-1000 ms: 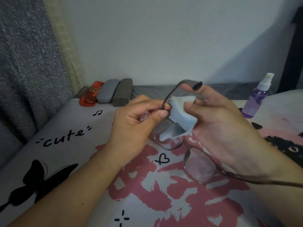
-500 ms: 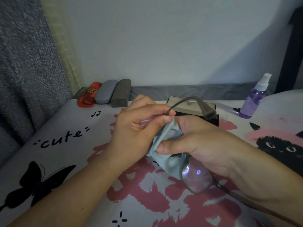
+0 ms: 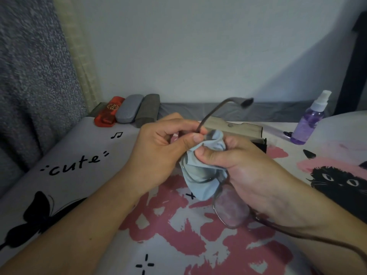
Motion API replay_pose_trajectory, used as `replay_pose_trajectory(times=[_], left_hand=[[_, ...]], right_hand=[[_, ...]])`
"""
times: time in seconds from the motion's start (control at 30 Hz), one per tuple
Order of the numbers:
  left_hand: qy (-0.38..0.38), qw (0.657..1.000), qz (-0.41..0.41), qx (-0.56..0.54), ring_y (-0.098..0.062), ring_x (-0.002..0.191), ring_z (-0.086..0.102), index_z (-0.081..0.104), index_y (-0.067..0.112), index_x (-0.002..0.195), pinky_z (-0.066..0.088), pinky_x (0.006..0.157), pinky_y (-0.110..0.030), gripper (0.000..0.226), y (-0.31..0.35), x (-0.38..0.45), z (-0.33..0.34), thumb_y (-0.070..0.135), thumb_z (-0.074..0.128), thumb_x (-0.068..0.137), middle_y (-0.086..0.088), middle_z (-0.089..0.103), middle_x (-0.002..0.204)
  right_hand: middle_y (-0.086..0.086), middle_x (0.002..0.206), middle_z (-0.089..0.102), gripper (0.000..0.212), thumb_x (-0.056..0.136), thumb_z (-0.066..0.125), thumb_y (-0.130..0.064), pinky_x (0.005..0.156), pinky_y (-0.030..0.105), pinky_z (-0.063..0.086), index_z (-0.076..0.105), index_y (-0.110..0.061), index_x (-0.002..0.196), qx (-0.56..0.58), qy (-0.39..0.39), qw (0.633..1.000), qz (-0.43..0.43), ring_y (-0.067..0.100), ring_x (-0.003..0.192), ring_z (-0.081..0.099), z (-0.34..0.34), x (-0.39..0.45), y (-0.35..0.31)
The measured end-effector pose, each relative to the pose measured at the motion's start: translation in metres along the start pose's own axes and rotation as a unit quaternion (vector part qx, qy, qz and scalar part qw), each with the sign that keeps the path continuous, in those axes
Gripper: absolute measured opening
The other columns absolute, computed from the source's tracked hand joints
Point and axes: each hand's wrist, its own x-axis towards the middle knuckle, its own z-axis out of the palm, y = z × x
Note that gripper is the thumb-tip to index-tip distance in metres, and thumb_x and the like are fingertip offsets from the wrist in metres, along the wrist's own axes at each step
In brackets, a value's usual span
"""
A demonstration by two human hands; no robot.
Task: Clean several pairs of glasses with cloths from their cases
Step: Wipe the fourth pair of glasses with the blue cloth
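A pair of brown-framed glasses hangs between my hands above the printed bedsheet. My left hand pinches the frame at the hinge of the far temple arm, which curves up and to the right. My right hand pinches a light blue cloth wrapped around the far lens, thumb on top. The near lens is bare and faces me. The near temple arm runs down to the right past my wrist.
Three closed glasses cases, red, grey-blue and dark grey, lie side by side at the back left by the wall. An open black case sits behind my hands. A purple spray bottle stands at the back right.
My right hand closed the cloth over the far lens and turned thumb-up; the glasses dropped lower, then the far temple arm rose a little. My left hand kept its pinch on the hinge.
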Motion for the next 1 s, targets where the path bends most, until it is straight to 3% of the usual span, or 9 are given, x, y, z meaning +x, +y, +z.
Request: replay_pose_trajectory(times=[0.1, 0.2, 0.3, 0.4, 0.5, 0.7, 0.83, 1.0], left_hand=[[0.0, 1.0, 0.012, 0.005, -0.029, 0.076, 0.062, 0.075, 0.019, 0.104, 0.053, 0.071, -0.038, 0.016, -0.001, -0.001, 0.002, 0.014, 0.072, 0.089, -0.007, 0.067, 0.087], [-0.027, 1.0, -0.005, 0.0, -0.021, 0.076, 0.062, 0.076, 0.02, 0.102, 0.051, 0.073, -0.027, 0.017, -0.002, -0.004, 0.008, 0.009, 0.073, 0.088, -0.004, 0.067, 0.086], [-0.033, 0.999, -0.012, 0.001, -0.023, 0.078, 0.063, 0.078, 0.02, 0.095, 0.052, 0.073, -0.029, 0.016, -0.001, -0.005, 0.014, 0.007, 0.071, 0.089, -0.004, 0.066, 0.086], [-0.034, 0.999, -0.026, -0.015, -0.028, 0.08, 0.064, 0.076, 0.02, 0.095, 0.054, 0.074, -0.035, 0.016, 0.0, -0.004, 0.017, 0.007, 0.069, 0.09, -0.009, 0.065, 0.087], [-0.029, 0.998, -0.046, -0.037, -0.026, 0.083, 0.065, 0.077, 0.018, 0.095, 0.054, 0.08, -0.034, 0.015, -0.001, -0.003, 0.019, 0.006, 0.07, 0.089, -0.012, 0.066, 0.088], [-0.003, 0.995, -0.068, -0.07, -0.022, 0.086, 0.067, 0.078, 0.018, 0.095, 0.056, 0.082, -0.032, 0.012, -0.002, -0.002, 0.011, 0.013, 0.072, 0.085, -0.01, 0.071, 0.09], [0.008, 0.997, -0.064, -0.051, -0.02, 0.079, 0.065, 0.077, 0.018, 0.097, 0.053, 0.074, -0.026, 0.012, -0.001, -0.004, 0.004, 0.019, 0.071, 0.086, -0.001, 0.07, 0.086], [0.089, 0.995, -0.041, -0.007, -0.008, 0.089, 0.067, 0.075, 0.026, 0.097, 0.054, 0.086, -0.022, 0.014, 0.002, 0.005, -0.016, 0.021, 0.067, 0.086, 0.008, 0.071, 0.091]], right_hand=[[0.023, 0.108, 0.074, 0.019, 0.087, 0.069, -0.002, 0.09, 0.037, 0.055, 0.071, 0.0, 0.105, -0.031, -0.073, 0.995, 0.054, 0.031, 0.1, 0.073, -0.006, -0.005, -0.007], [0.018, 0.097, 0.074, 0.019, 0.081, 0.073, 0.005, 0.078, 0.03, 0.055, 0.072, -0.001, 0.1, -0.061, -0.133, 0.984, 0.098, 0.024, 0.088, 0.072, -0.005, -0.006, -0.007], [0.014, 0.094, 0.074, 0.035, 0.07, 0.08, -0.001, 0.083, 0.033, 0.056, 0.073, 0.0, 0.104, -0.034, -0.101, 0.989, 0.101, 0.025, 0.09, 0.073, 0.001, -0.005, -0.003], [0.015, 0.092, 0.074, 0.04, 0.065, 0.081, -0.005, 0.078, 0.034, 0.058, 0.073, 0.0, 0.104, 0.008, -0.05, 0.992, 0.112, 0.026, 0.084, 0.073, 0.002, -0.005, -0.004], [0.02, 0.106, 0.075, 0.042, 0.069, 0.078, -0.003, 0.089, 0.044, 0.058, 0.073, -0.002, 0.111, 0.051, -0.003, 0.993, 0.104, 0.035, 0.097, 0.074, -0.002, -0.004, -0.005], [0.02, 0.104, 0.075, 0.029, 0.078, 0.076, -0.01, 0.077, 0.038, 0.059, 0.076, -0.004, 0.106, 0.063, 0.028, 0.995, 0.077, 0.031, 0.089, 0.074, -0.003, -0.001, -0.005], [0.02, 0.091, 0.077, 0.013, 0.086, 0.072, -0.015, 0.059, 0.031, 0.059, 0.079, -0.006, 0.092, 0.021, 0.053, 0.997, 0.059, 0.027, 0.075, 0.074, -0.003, -0.004, -0.007], [0.015, 0.096, 0.078, 0.02, 0.075, 0.073, -0.021, 0.084, 0.041, 0.059, 0.081, -0.012, 0.091, -0.058, 0.006, 0.998, 0.038, 0.029, 0.088, 0.075, -0.018, -0.005, -0.008]])
